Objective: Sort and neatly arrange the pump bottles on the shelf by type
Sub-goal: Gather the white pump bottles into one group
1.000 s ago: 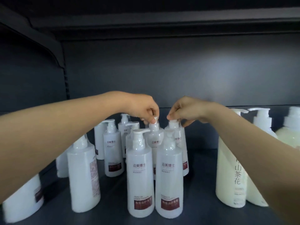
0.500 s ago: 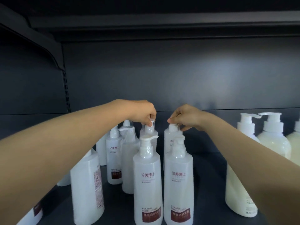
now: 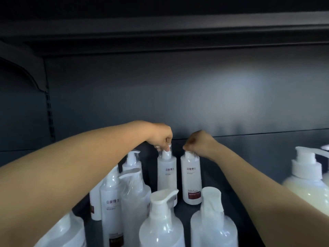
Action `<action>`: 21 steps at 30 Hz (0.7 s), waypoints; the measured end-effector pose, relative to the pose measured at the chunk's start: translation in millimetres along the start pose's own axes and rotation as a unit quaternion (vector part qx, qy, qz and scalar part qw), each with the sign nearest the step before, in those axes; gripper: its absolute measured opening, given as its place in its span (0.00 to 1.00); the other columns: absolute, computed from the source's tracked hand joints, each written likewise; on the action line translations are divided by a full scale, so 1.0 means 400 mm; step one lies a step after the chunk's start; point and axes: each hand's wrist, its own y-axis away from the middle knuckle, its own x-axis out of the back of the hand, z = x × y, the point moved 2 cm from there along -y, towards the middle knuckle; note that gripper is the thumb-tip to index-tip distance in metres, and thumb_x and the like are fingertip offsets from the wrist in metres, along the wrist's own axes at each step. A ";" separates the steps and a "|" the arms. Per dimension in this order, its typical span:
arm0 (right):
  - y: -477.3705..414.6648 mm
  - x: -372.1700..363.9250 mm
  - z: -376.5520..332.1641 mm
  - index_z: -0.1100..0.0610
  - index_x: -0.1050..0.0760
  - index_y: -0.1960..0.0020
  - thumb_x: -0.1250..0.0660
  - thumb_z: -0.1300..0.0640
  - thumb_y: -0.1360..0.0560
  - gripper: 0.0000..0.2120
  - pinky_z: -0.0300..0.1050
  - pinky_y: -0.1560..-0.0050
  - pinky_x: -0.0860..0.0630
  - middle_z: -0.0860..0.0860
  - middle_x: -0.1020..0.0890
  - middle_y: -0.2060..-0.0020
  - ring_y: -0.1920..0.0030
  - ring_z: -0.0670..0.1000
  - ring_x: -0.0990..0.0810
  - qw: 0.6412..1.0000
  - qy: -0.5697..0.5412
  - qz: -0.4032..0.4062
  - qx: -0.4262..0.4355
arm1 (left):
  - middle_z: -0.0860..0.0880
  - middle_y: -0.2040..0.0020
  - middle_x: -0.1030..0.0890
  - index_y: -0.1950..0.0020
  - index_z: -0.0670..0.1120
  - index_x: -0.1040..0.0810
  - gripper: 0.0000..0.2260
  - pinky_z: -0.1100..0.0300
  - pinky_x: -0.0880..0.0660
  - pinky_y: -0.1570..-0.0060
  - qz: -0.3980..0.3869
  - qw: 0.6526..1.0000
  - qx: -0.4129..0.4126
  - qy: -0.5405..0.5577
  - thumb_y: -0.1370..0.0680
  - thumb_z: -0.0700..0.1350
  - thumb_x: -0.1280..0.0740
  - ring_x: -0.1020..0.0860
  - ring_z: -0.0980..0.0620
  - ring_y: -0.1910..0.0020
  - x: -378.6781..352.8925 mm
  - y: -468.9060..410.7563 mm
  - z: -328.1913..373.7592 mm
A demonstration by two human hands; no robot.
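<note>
Pump bottles (image 3: 167,175): slim white plastic cylinders, glossy shrink-wrap, fingers (image 3: 166,146) pinching tops.

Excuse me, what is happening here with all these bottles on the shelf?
A person is sorting pump bottles on a dark shelf. The left hand grips the pump top of one slim white bottle, and the right hand grips the top of the matching bottle beside it. Both bottles stand upright, side by side near the back. More white bottles crowd the front and left. A rounder cream-coloured bottle stands apart on the right.
</note>
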 end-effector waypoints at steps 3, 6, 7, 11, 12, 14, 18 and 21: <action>-0.021 -0.015 0.007 0.66 0.19 0.53 0.29 0.58 0.29 0.11 0.38 0.67 0.30 0.56 0.21 0.61 0.60 0.52 0.23 1.000 0.015 0.001 -0.003 | 0.44 0.54 0.16 0.47 0.40 0.23 0.10 0.61 0.27 0.54 -0.009 1.000 -0.006 -0.015 0.24 0.45 0.33 0.22 0.52 0.62 -0.013 -0.034 -0.012; -0.031 -0.022 0.013 0.65 0.19 0.52 0.29 0.57 0.29 0.11 0.36 0.67 0.30 0.55 0.20 0.61 0.61 0.52 0.23 1.000 0.026 0.004 -0.005 | 0.44 0.54 0.15 0.47 0.40 0.23 0.10 0.61 0.27 0.54 -0.015 1.000 -0.012 -0.024 0.24 0.45 0.33 0.22 0.52 0.63 -0.030 -0.054 -0.024; -0.032 -0.023 0.013 0.64 0.19 0.52 0.29 0.57 0.30 0.11 0.36 0.67 0.29 0.55 0.20 0.62 0.61 0.52 0.22 1.000 0.029 0.004 -0.006 | 0.44 0.55 0.16 0.47 0.40 0.23 0.10 0.61 0.27 0.56 -0.013 1.000 -0.014 -0.025 0.24 0.45 0.33 0.22 0.52 0.64 -0.035 -0.059 -0.026; -0.036 -0.022 0.013 0.61 0.18 0.54 0.27 0.55 0.31 0.10 0.37 0.66 0.27 0.52 0.21 0.69 0.65 0.51 0.23 0.999 0.041 0.015 -0.009 | 0.45 0.58 0.17 0.49 0.41 0.22 0.09 0.65 0.29 0.62 -0.014 0.999 -0.015 -0.026 0.24 0.45 0.33 0.24 0.54 0.68 -0.038 -0.065 -0.033; -0.037 -0.022 0.015 0.61 0.18 0.54 0.28 0.55 0.31 0.10 0.38 0.65 0.26 0.52 0.21 0.70 0.67 0.51 0.23 0.999 0.038 0.017 -0.010 | 0.45 0.58 0.17 0.48 0.41 0.22 0.10 0.63 0.30 0.62 -0.017 0.999 -0.013 -0.038 0.24 0.46 0.33 0.24 0.53 0.65 -0.036 -0.064 -0.037; -0.038 -0.019 0.019 0.62 0.18 0.54 0.28 0.55 0.30 0.11 0.42 0.59 0.22 0.57 0.18 0.67 0.70 0.49 0.24 0.999 0.034 0.016 -0.010 | 0.47 0.59 0.19 0.47 0.41 0.22 0.12 0.60 0.30 0.59 -0.021 0.997 -0.007 -0.070 0.25 0.48 0.32 0.24 0.51 0.59 -0.031 -0.060 -0.043; -0.030 -0.012 0.015 0.64 0.19 0.53 0.30 0.55 0.29 0.12 0.48 0.48 0.20 0.63 0.16 0.57 0.67 0.50 0.22 0.999 0.031 -0.012 -0.012 | 0.46 0.57 0.19 0.45 0.40 0.21 0.14 0.59 0.30 0.56 -0.023 0.995 -0.006 -0.096 0.25 0.49 0.32 0.25 0.50 0.57 -0.032 -0.062 -0.040; -0.027 -0.009 0.016 0.66 0.19 0.51 0.29 0.57 0.29 0.13 0.54 0.46 0.20 0.65 0.17 0.55 0.60 0.56 0.20 0.999 0.029 -0.036 -0.019 | 0.46 0.52 0.17 0.45 0.40 0.21 0.15 0.60 0.30 0.55 -0.021 0.995 -0.003 -0.098 0.25 0.49 0.32 0.25 0.51 0.56 -0.030 -0.059 -0.039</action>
